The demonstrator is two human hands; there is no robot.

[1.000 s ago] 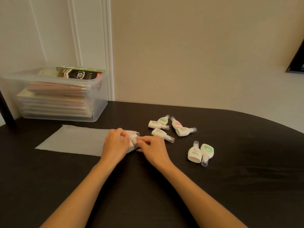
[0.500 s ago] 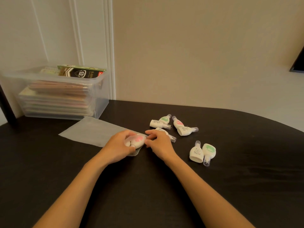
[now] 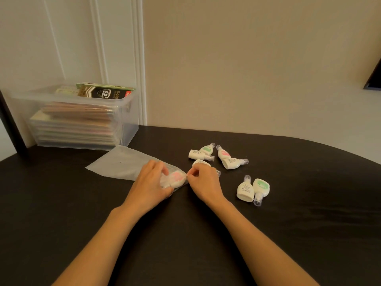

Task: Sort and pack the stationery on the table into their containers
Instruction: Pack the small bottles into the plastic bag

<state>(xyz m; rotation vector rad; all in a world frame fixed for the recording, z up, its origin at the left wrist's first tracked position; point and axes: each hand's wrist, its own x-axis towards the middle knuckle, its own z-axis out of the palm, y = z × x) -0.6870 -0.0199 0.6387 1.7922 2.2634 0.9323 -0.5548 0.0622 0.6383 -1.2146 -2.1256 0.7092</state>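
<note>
fingers of the left hand are gripping a pink correction tape through the frosted bag; the right hand is pinching its open edge.

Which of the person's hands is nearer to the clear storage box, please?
Left. The left hand grips the frosted bag in front and right of the storage box; the right hand pinches the bag's mouth, farther right.

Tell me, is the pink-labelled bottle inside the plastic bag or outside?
Inside. The pink-labelled bottle shows hazily through the frosted bag, just within its opening.
</note>
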